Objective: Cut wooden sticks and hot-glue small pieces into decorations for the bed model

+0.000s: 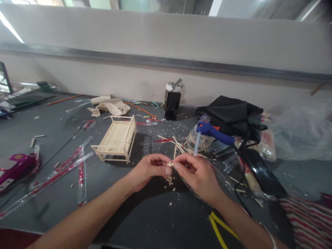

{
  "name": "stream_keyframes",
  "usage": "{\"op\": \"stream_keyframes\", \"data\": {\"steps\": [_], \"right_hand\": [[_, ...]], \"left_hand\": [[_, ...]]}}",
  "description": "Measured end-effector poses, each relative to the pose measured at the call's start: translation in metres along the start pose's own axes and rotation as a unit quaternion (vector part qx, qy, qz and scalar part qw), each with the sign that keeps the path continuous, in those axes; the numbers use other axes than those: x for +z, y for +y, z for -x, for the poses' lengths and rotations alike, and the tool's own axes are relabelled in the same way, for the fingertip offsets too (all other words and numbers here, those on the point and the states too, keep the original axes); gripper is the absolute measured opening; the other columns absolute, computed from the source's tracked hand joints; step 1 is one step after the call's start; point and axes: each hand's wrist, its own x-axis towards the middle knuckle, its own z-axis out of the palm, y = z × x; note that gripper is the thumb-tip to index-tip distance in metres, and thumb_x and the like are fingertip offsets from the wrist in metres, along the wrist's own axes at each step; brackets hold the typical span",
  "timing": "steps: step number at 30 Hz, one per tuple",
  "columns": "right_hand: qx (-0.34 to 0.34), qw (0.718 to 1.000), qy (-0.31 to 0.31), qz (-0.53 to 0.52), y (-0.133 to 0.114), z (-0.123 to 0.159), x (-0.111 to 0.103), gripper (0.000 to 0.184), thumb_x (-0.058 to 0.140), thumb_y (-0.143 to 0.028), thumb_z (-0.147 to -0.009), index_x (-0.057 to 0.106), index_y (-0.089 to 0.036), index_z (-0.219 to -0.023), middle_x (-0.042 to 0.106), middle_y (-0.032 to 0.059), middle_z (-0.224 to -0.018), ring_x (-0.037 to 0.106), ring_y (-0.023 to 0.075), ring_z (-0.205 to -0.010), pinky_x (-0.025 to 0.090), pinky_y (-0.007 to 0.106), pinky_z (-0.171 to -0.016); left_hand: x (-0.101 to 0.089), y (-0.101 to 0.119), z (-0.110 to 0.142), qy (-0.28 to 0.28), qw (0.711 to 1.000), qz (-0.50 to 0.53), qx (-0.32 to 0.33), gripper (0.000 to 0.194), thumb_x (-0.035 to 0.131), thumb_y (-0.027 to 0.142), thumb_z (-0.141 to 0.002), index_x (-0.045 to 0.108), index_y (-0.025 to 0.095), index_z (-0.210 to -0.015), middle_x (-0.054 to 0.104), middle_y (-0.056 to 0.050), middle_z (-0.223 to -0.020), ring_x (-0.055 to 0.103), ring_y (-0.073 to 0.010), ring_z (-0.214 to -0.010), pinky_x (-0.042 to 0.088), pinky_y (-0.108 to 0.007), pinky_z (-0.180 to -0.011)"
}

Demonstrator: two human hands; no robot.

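Note:
My left hand (149, 170) and my right hand (196, 174) meet above the dark table (124, 211). Both pinch one small pale wooden piece (170, 164) between fingertips and thumbs. Small wood chips (169, 180) lie on the table right under the hands. A little bed-like frame of pale sticks (117, 139) stands just beyond my left hand. Loose thin sticks (176, 145) lie beyond my right hand, next to a blue glue gun (214, 132) resting on a clear bag.
Clear and red wrappers (61, 169) lie at the left, a pink object (15, 166) at the far left. A black cup (172, 103), crumpled cloth (110, 105) and black bag (233, 114) stand by the wall. Yellow-handled tool (220, 230), striped cloth (308, 218) at right.

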Motion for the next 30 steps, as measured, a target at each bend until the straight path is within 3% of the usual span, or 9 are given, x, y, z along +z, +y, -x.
{"op": "stream_keyframes", "data": {"steps": [16, 20, 24, 26, 30], "right_hand": [[-0.020, 0.999, -0.024, 0.042, 0.000, 0.003, 0.001, 0.011, 0.058, -0.027, -0.088, 0.068, -0.022, -0.086, 0.070, -0.0005, -0.077, 0.063, 0.0141, -0.068, 0.046, 0.024, -0.058], [-0.063, 0.995, 0.042, 0.070, -0.010, 0.007, -0.009, 0.010, 0.058, -0.026, -0.088, 0.068, -0.024, -0.089, 0.071, -0.0009, -0.077, 0.063, 0.0132, -0.064, 0.048, 0.023, -0.057], [-0.092, 0.971, 0.192, 0.106, -0.024, 0.012, -0.031, 0.009, 0.061, -0.025, -0.086, 0.070, -0.025, -0.091, 0.067, -0.0009, -0.070, 0.060, 0.0119, -0.055, 0.048, 0.025, -0.056], [-0.067, 0.971, 0.227, 0.045, -0.029, 0.016, -0.043, 0.008, 0.063, -0.027, -0.086, 0.070, -0.024, -0.090, 0.062, -0.0022, -0.062, 0.055, 0.0106, -0.049, 0.044, 0.023, -0.048], [0.000, 0.983, 0.125, -0.134, -0.032, 0.026, -0.062, 0.012, 0.063, -0.032, -0.087, 0.068, -0.022, -0.089, 0.053, -0.0047, -0.052, 0.046, 0.0088, -0.039, 0.030, 0.020, -0.034]], "left_hand": [[0.000, 0.000, 0.001, -0.004, 1.000, -0.004, 0.009, 0.015, 0.081, 0.020, -0.063, 0.071, 0.012, -0.072, 0.063, 0.000, -0.062, 0.054, -0.0087, -0.059, 0.041, -0.023, -0.063], [0.000, -0.002, 0.001, 0.008, 0.997, 0.072, 0.010, 0.017, 0.082, 0.019, -0.063, 0.070, 0.013, -0.073, 0.064, 0.001, -0.066, 0.056, -0.0088, -0.060, 0.044, -0.024, -0.065], [-0.001, -0.003, -0.001, 0.006, 0.991, 0.134, 0.024, 0.017, 0.082, 0.018, -0.065, 0.069, 0.014, -0.076, 0.062, 0.001, -0.068, 0.055, -0.0084, -0.061, 0.047, -0.024, -0.066], [-0.002, -0.003, -0.002, 0.011, 0.988, 0.148, 0.033, 0.018, 0.081, 0.017, -0.065, 0.069, 0.014, -0.077, 0.062, 0.001, -0.068, 0.056, -0.0089, -0.063, 0.048, -0.025, -0.067], [-0.003, -0.003, -0.003, 0.017, 0.985, 0.169, 0.038, 0.016, 0.080, 0.017, -0.067, 0.068, 0.014, -0.078, 0.063, -0.001, -0.069, 0.056, -0.0093, -0.063, 0.048, -0.025, -0.067]]}}
